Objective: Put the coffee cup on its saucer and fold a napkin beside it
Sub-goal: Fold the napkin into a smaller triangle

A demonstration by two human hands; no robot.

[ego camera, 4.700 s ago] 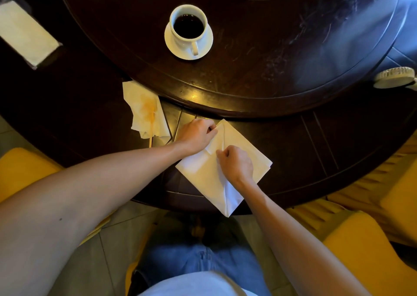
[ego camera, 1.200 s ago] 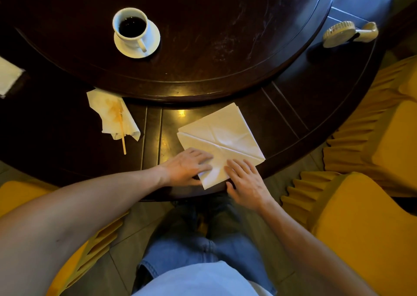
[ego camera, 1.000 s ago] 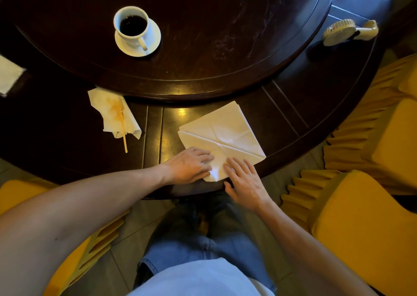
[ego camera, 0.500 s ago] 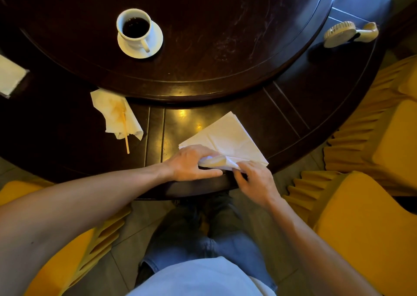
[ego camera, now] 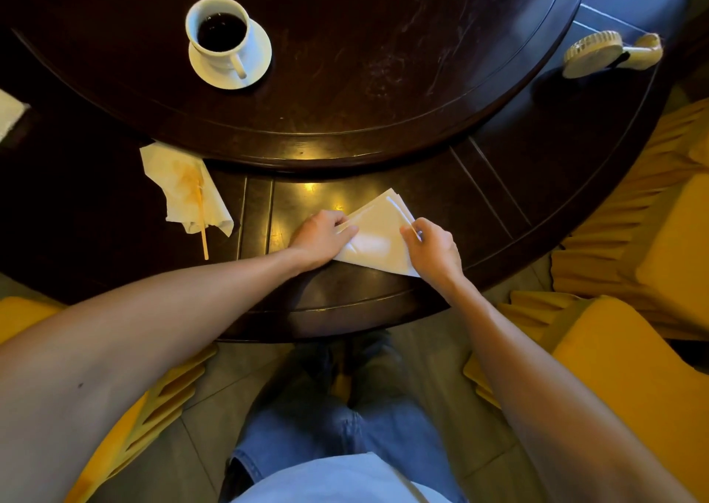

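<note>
White napkin (ego camera: 378, 239) folded into a triangle, flat on the dark wooden table (ego camera: 498, 211) near its front edge, apex pointing away from the body. Pinned on its left corner by the left hand (ego camera: 321, 237), fingers (ego camera: 347, 230) curled and pressed onto the paper. Pinched along its right edge by the right hand (ego camera: 435, 249), thumb and forefinger closed on the fold, other fingers tucked in.

Well beyond the fingertips and to their left, up on the raised round turntable (ego camera: 383, 61): white coffee cup (ego camera: 220, 32) with dark coffee, standing upright on its saucer (ego camera: 255, 63), handle turned toward the body.

Left of the left hand, apart from it: crumpled stained napkin (ego camera: 180, 184) with a thin wooden stirrer (ego camera: 202, 222) lying across it and sticking out toward the table edge.

Far to the right of the right hand, on the outer ring of the table: small cream handheld fan (ego camera: 602, 53) lying on its side.

Yellow chair covers (ego camera: 633, 387) at both sides; blue jeans (ego camera: 345, 426) below the table edge.
</note>
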